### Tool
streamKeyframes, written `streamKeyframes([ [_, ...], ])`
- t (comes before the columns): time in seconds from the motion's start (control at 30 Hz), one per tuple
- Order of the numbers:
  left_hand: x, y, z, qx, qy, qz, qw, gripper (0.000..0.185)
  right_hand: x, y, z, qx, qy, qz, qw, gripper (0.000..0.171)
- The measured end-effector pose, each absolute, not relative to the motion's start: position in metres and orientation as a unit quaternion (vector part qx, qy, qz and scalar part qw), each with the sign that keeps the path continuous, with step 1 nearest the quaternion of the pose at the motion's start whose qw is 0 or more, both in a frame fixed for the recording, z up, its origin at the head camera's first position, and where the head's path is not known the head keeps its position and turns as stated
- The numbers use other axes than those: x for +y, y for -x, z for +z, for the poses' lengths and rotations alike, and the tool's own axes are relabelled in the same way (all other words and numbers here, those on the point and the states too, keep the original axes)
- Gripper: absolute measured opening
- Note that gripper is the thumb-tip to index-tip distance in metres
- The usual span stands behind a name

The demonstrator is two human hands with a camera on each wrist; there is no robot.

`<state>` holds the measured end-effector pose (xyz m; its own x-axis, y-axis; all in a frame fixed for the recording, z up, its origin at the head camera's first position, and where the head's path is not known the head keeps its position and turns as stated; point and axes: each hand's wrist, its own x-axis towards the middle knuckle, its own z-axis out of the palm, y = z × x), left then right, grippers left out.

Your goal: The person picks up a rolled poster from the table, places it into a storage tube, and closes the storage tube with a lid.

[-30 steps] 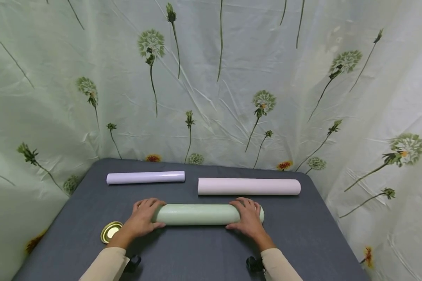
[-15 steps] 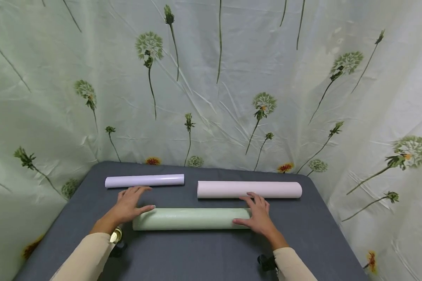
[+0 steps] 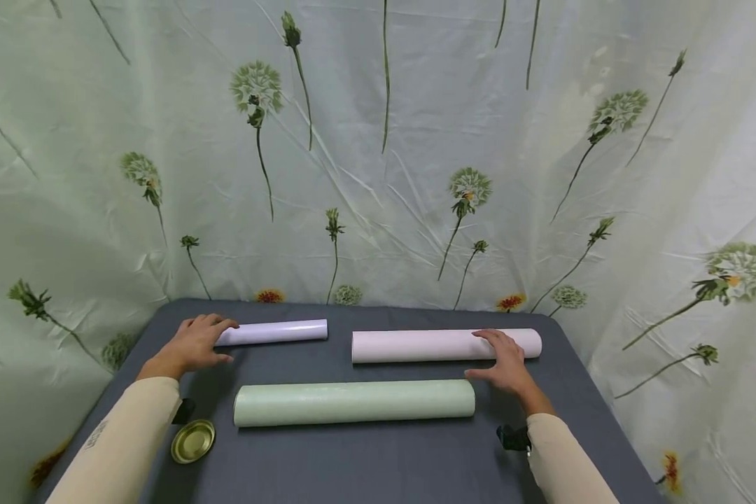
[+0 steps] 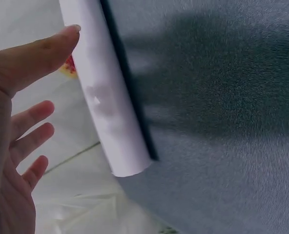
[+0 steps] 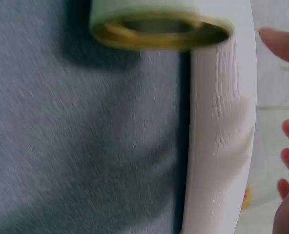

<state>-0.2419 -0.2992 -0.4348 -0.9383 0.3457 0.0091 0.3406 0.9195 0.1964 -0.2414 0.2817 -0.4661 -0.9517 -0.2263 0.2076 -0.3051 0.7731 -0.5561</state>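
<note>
The left hand (image 3: 195,343) lies over the left end of the lilac roll (image 3: 274,332) at the far left of the desk (image 3: 378,455). Its fingers are spread and fairly straight; in the left wrist view the thumb (image 4: 42,51) reaches to the side of the lilac roll (image 4: 108,92), and the other fingers are spread beyond it, gripping nothing.

The right hand (image 3: 506,364) rests on the right part of the pink roll (image 3: 416,346), which lies at the far right of the desk, in line with the lilac roll and apart from it. Its fingers are extended, not curled round the roll; in the right wrist view the fingertips (image 5: 281,41) show just past the pink roll (image 5: 222,141), open.

The green roll (image 3: 353,402) lies nearer, parallel to the other two, free of both hands. Its open end (image 5: 159,29) shows a brownish core beside the pink roll.

A gold lid (image 3: 192,441) sits on the desk at the near left, close to the left sleeve (image 3: 113,448). A flowered cloth (image 3: 378,154) hangs behind.
</note>
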Motion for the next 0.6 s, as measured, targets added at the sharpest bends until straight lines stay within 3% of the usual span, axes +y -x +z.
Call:
streamKeyframes([
  [0.23,-0.300,0.260,-0.459,0.982,-0.144,0.120,0.013,0.075,0.296,0.258,-0.470,-0.946,-0.133,0.287,0.068,0.073],
  [0.6,-0.298,0.280,-0.480,0.971,-0.086,0.220,0.041,0.086,0.301,0.273,-0.477,-0.953,-0.126,0.265,0.079,0.072],
])
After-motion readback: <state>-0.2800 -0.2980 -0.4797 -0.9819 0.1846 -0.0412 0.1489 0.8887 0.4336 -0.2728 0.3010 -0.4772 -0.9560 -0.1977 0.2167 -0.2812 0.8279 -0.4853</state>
